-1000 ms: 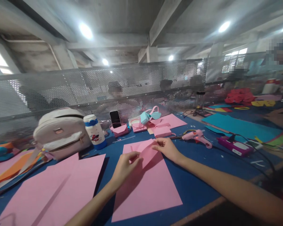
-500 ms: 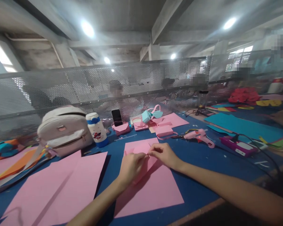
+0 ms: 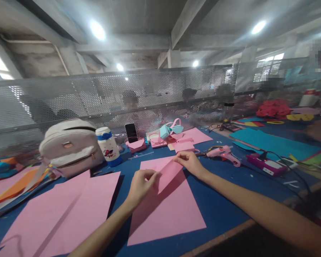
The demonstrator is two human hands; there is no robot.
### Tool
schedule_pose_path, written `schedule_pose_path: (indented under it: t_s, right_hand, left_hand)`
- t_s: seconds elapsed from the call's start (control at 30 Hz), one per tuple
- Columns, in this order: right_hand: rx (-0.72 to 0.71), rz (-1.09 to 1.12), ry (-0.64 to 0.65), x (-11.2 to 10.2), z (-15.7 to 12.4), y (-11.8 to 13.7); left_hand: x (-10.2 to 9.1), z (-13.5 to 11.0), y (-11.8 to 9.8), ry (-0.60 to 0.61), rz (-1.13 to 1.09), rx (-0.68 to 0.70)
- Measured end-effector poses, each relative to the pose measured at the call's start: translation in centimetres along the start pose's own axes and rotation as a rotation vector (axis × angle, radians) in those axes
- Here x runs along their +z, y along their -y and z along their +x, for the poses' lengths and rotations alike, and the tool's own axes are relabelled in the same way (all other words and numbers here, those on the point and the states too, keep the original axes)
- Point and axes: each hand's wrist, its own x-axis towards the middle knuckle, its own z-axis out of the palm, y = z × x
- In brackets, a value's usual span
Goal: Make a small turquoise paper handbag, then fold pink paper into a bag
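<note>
Between my hands a smaller piece of pink paper (image 3: 166,175) is held up at a slant. My left hand (image 3: 141,185) pinches its left edge between thumb and fingers. At the upper right corner, my right hand (image 3: 191,163) grips it in the same way. Below lies a larger pink sheet (image 3: 173,214), flat on the blue table (image 3: 224,203), with the shadow of the held piece across it. Little pink paper bags (image 3: 136,145) stand at the back, one in front of a dark phone (image 3: 131,132).
To the left are more pink sheets (image 3: 88,203), a pale backpack (image 3: 69,150) and a white and blue bottle (image 3: 108,148). On the right lie a pink glue gun (image 3: 223,153), a purple box with cables (image 3: 267,165) and blue sheets (image 3: 273,144). A perforated metal screen (image 3: 96,96) closes off the back.
My hands, close together half a second ago, have moved apart, the left one to the left and the right one upward. The pink piece is now stretched out between them.
</note>
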Motion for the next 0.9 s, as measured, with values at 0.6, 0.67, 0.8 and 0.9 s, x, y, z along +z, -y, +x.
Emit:
schedule_pose_path:
  t_s: [0.6, 0.67, 0.8, 0.9]
  right_hand:
    - [0.014, 0.015, -0.09, -0.2, 0.0, -0.7]
    - [0.011, 0.016, -0.099, -0.2, -0.1, -0.7]
    - [0.005, 0.023, -0.097, -0.2, -0.2, -0.5]
    - [-0.001, 0.029, -0.098, -0.3, -0.1, -0.3]
  left_hand:
    - [0.5, 0.3, 0.8, -0.097, -0.319, -0.172]
    - [0.8, 0.0, 0.5, -0.056, -0.342, -0.196]
    - [1.2, -0.2, 0.5, -0.017, -0.349, -0.233]
    - [1.2, 0.1, 1.0, -0.051, -0.339, -0.244]
